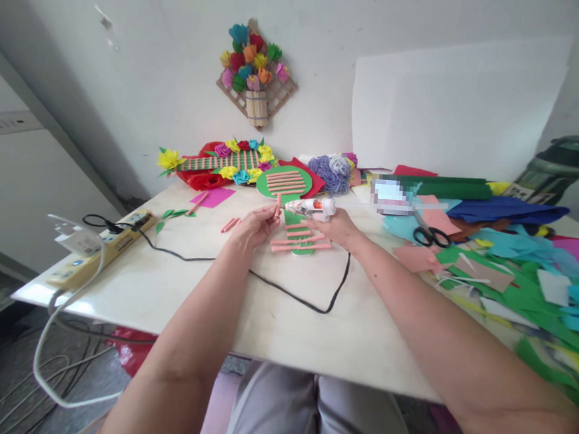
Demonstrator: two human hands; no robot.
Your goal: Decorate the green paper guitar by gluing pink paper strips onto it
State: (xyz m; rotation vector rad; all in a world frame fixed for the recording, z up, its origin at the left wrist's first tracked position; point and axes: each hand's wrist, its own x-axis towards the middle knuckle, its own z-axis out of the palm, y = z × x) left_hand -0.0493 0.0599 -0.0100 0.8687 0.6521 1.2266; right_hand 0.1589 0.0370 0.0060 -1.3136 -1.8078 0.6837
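My left hand (254,226) pinches a thin pink paper stick (278,203) upright, just left of a green paper piece (302,240) crossed by several pink sticks. My right hand (336,227) grips a white glue gun (313,207) whose nozzle points left toward the held stick. The gun's black cord (312,306) loops across the white table (271,322) toward me. Two loose pink sticks (230,224) lie left of my left hand.
A power strip (101,246) sits at the table's left edge with cables hanging down. Black-handled scissors (431,236) and heaps of coloured paper (525,276) fill the right side. Paper-flower crafts (223,162), a green disc with pink sticks (285,182) and yarn (330,172) stand at the back.
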